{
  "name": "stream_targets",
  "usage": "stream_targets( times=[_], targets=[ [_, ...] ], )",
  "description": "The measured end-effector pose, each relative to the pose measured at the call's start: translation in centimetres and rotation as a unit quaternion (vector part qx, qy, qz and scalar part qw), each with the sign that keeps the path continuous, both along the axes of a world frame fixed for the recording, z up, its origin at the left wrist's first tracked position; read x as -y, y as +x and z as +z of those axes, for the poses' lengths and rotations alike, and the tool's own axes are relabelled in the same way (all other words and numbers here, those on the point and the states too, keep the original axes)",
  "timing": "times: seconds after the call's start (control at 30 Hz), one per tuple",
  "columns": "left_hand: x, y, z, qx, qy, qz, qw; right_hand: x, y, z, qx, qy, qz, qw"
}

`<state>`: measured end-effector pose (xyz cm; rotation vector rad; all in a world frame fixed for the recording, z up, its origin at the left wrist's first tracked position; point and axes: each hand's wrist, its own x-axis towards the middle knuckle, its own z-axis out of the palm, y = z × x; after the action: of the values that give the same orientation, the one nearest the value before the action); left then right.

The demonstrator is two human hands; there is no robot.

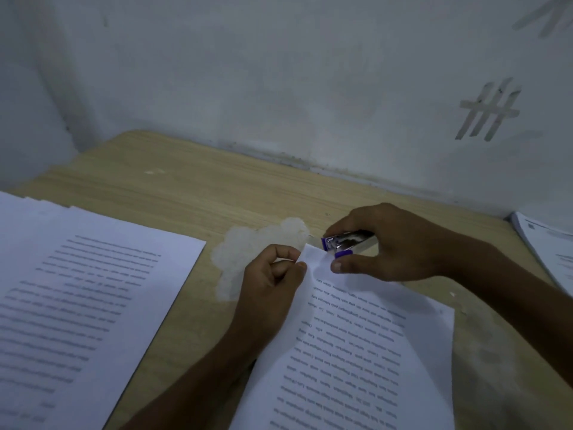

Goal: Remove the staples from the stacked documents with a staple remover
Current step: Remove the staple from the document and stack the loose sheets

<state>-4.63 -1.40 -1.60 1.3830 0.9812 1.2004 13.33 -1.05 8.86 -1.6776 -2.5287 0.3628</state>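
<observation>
A printed white document (pixel 356 352) lies on the wooden desk (pixel 192 193) in front of me. My left hand (pixel 273 280) pinches its raised top corner between thumb and fingers. My right hand (pixel 397 243) grips a small silver and purple staple remover (pixel 347 243), its nose set against that same corner. The staple itself is too small to see.
A pile of printed sheets (pixel 77 299) covers the desk's left side. Another paper stack (pixel 548 246) sits at the right edge by the wall. A worn white patch (pixel 248 252) marks the desk surface just behind my hands. A grey wall closes the back.
</observation>
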Motion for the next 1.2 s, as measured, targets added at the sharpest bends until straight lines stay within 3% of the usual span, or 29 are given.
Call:
stream_targets(
  times=[0.43, 1.2],
  targets=[
    [-0.1, -0.4, -0.4, 0.047, 0.015, -0.007, 0.999, -1.4, -2.6, -0.6, 0.056, 0.005, 0.062, 0.996],
    [0.1, -0.4, -0.1, 0.109, -0.01, -0.004, 0.994, -1.5, -3.5, -1.6, 0.072, 0.084, 0.051, 0.993]
  ],
)
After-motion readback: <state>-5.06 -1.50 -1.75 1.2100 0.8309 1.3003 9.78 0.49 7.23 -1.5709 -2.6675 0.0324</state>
